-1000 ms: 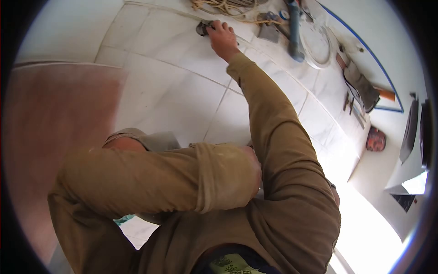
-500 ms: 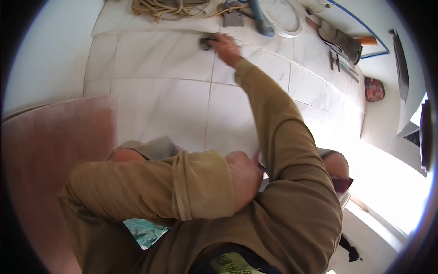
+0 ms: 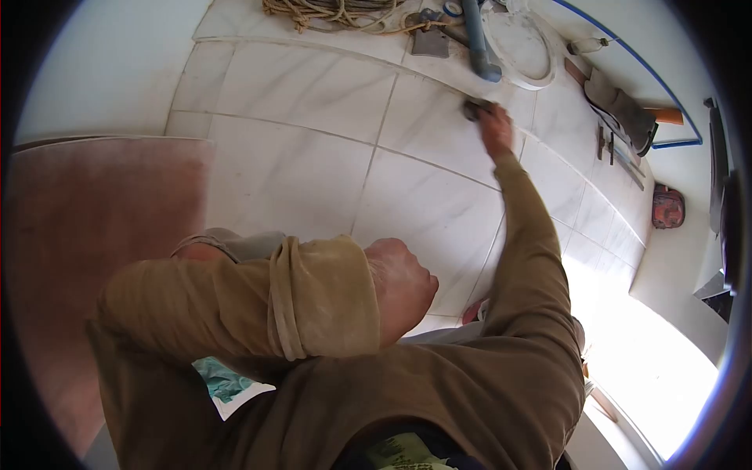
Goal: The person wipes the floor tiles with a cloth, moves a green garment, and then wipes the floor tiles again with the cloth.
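My right hand (image 3: 497,128) is stretched far out over the white floor tiles (image 3: 313,157). It is closed on a small dark pad (image 3: 473,107), which it presses on a tile near a grout line. My left hand (image 3: 401,287) is close to my body with its fingers curled into a fist. I see nothing in it, and it rests by my bent knee. Both arms are in tan sleeves, the left one rolled at the cuff.
A coil of rope (image 3: 337,11), a flat trowel (image 3: 430,41), a blue-grey pipe (image 3: 479,43) and a white round lid (image 3: 523,48) lie along the far edge. More tools (image 3: 620,106) and a red object (image 3: 667,207) lie to the right. A reddish board (image 3: 86,235) is on the left, a teal cloth (image 3: 222,381) under me.
My right hand has slid the dark pad to the right across the tiles, toward the pipe and round lid. My left fist has come more into view.
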The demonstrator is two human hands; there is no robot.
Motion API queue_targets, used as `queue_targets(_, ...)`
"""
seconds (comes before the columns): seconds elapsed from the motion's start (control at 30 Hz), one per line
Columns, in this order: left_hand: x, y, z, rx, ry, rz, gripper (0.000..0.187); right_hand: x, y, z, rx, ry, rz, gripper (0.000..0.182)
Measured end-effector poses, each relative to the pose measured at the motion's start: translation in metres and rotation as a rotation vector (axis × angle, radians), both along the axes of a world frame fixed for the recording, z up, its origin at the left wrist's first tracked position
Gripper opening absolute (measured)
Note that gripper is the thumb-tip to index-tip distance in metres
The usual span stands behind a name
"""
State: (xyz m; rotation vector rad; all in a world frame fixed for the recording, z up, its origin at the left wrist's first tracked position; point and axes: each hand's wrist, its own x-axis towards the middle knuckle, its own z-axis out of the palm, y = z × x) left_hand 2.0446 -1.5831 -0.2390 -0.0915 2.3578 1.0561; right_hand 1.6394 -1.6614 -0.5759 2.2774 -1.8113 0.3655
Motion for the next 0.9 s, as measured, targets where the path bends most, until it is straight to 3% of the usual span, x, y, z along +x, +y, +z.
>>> queue_targets(0.03,0.002,0.003,0.000,0.010,0.007,0.005,0.023,-0.018,0.017,0.013,0.163,0.050,-0.173,0.033)
queue_targets(0.07,0.003,0.003,0.000,0.022,0.016,0.010,0.023,-0.027,0.029,0.023,0.156,0.079,-0.225,0.036)
queue_targets(0.17,-0.004,0.010,0.006,0.056,-0.046,-0.091,0.022,-0.003,0.015,0.015,0.058,-0.006,-0.110,0.036)
queue_targets(0.3,-0.002,0.010,-0.002,0.098,-0.025,-0.097,0.023,0.118,-0.048,-0.006,-0.032,-0.172,0.059,0.038)
queue_targets(0.4,0.003,0.012,-0.003,0.058,0.016,-0.011,0.024,0.223,-0.106,-0.019,-0.102,-0.281,0.230,0.029)
queue_targets(0.47,0.005,0.016,-0.002,0.040,0.068,0.090,0.024,0.294,-0.138,-0.026,-0.035,-0.268,0.206,0.018)
queue_targets(0.57,-0.002,0.015,-0.007,0.042,0.090,-0.003,0.024,0.358,-0.158,0.000,-0.004,-0.177,0.171,0.015)
queue_targets(0.63,-0.018,0.011,0.005,-0.004,0.004,-0.007,0.023,0.332,-0.147,0.007,0.084,-0.081,0.199,0.015)
queue_targets(0.77,-0.041,0.010,0.000,-0.071,-0.028,-0.023,0.023,0.205,-0.101,-0.014,-0.049,-0.134,0.215,0.027)
queue_targets(0.9,-0.070,0.011,-0.002,-0.109,-0.107,-0.034,0.022,0.084,-0.040,0.005,0.112,-0.125,0.088,0.032)
